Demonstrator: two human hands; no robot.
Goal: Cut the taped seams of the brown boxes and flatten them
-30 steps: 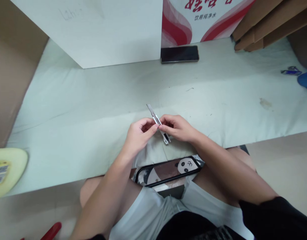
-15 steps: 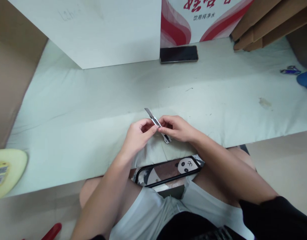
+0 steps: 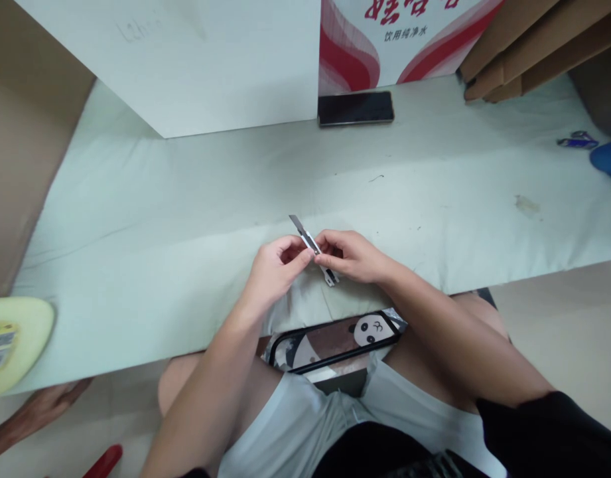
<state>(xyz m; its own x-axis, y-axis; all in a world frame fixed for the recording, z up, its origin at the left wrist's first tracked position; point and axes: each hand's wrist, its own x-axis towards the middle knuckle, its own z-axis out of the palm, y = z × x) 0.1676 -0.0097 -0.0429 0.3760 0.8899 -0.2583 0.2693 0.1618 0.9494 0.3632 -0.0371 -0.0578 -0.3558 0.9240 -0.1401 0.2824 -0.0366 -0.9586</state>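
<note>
A slim utility knife (image 3: 305, 234) with its metal blade pointing up and to the left is held between both hands over the near edge of a pale green cloth-covered table (image 3: 186, 219). My left hand (image 3: 274, 269) pinches the knife's middle from the left. From the right, my right hand (image 3: 352, 255) grips the knife's body, and the black-and-white tail end sticks out below the fingers. A panda-print pencil case (image 3: 335, 338) lies open on my lap just below the hands.
A black phone (image 3: 355, 107) lies at the back against a red-and-white carton (image 3: 385, 40). A large white box (image 3: 196, 60) stands at back left, cardboard (image 3: 524, 46) at back right. Another person's hand (image 3: 41, 405) is at lower left, near a yellow object (image 3: 11, 338).
The knife and both hands have barely shifted. Another person's hand has come into view at the lower left edge.
</note>
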